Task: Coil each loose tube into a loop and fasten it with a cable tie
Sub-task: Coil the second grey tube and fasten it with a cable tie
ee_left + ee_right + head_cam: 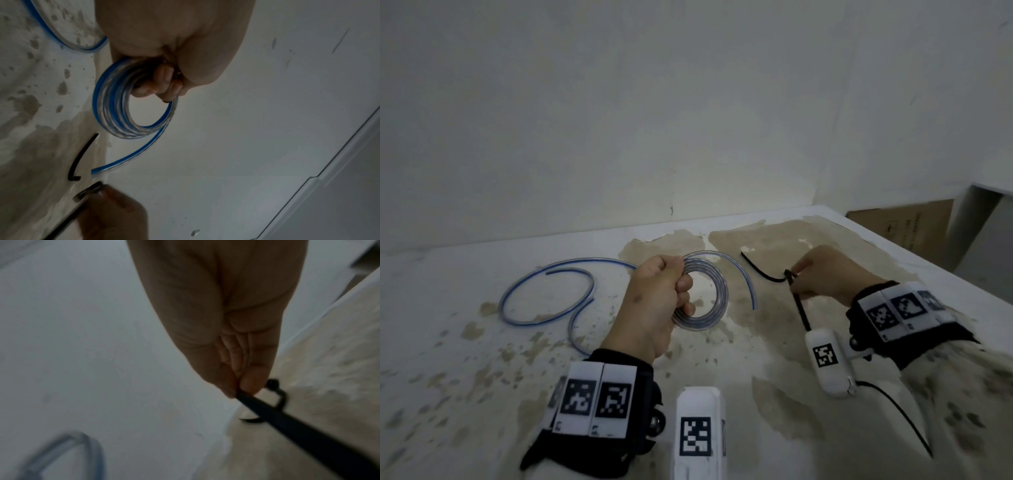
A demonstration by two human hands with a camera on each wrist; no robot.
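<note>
My left hand (681, 291) grips a coil of clear tube with a blue stripe (717, 298), held just above the table; in the left wrist view my fingers (164, 81) curl through the coil (111, 110). Its free end (746, 281) curves out to the right. More loose tube (544, 294) lies in open curves left of that hand; I cannot tell whether it joins the coil. My right hand (799, 277) pinches a black cable tie (800, 308) near its head, the strap (308, 434) trailing toward my wrist. A second black tie (756, 267) lies on the table between coil and right hand.
The white table (791, 359) is patchy with brown stains and backs onto a pale wall. Its right edge runs diagonally, with a cardboard box (907, 226) beyond it. White marker-tagged cameras (698, 431) hang from both wrists.
</note>
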